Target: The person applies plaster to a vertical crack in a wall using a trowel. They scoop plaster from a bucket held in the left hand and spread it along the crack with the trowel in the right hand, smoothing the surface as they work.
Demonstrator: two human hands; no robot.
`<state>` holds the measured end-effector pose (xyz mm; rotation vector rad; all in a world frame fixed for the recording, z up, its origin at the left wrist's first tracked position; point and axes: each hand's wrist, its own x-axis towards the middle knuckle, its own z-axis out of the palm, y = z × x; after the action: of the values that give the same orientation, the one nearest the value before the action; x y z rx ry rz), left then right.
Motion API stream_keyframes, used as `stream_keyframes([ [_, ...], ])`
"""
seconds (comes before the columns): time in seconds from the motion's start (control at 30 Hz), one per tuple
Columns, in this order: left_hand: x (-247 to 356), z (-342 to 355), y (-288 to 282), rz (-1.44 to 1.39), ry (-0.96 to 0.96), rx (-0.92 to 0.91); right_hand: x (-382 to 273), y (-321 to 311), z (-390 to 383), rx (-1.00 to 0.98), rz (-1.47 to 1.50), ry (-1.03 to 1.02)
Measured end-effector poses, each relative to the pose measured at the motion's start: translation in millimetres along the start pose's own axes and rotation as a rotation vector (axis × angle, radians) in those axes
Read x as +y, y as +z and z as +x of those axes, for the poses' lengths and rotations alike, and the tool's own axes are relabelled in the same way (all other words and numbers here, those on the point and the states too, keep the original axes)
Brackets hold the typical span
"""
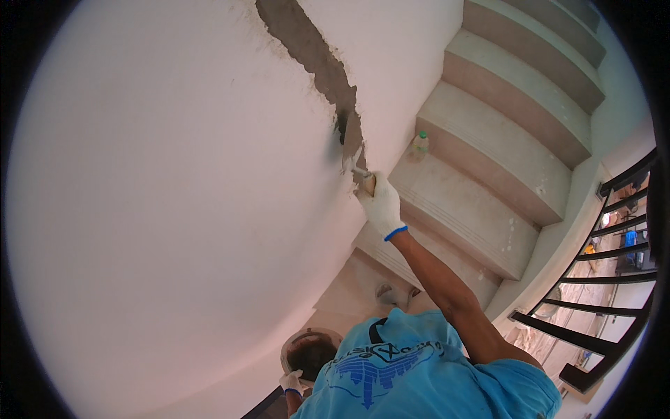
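In a white knit glove with a blue cuff, my right hand [382,206] is closed round the handle of a trowel [353,143]. The trowel's flat blade lies against a rough grey mortar strip [307,52] that runs down the white wall [174,195]. A dark spot shows beside the blade, too shaded to make out. Low down by my body, my left hand [292,381], gloved too, grips the rim of a round bucket [285,351]. Dark wet-looking material [311,355] sits inside it. My blue shirt hides part of the bucket.
Curved concrete stairs [474,188] climb to the upper right beside the wall. On one step stands a clear bottle with a green cap [419,144]. A black metal railing [586,342] edges the right side, with a lower floor seen through its bars.
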<state>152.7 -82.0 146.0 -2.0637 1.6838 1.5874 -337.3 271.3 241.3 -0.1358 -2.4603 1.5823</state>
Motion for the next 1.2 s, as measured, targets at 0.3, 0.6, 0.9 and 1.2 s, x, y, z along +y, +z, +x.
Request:
stream_keyframes([
  [0.3,-5,-1,1,-0.006,-0.023,-0.036,0,36,-17,-0.074,0.053,0.012],
  [0.6,-77,82,-42,0.088,0.127,-0.237,112,-58,-112,-0.258,-0.263,0.071],
  [0.9,-16,31,-10,0.086,-0.074,-0.049,236,-183,-253,-0.083,-0.618,0.707],
  [1.2,-5,44,0,-0.013,-0.036,-0.076,230,-220,-304,0.109,-0.586,0.894],
])
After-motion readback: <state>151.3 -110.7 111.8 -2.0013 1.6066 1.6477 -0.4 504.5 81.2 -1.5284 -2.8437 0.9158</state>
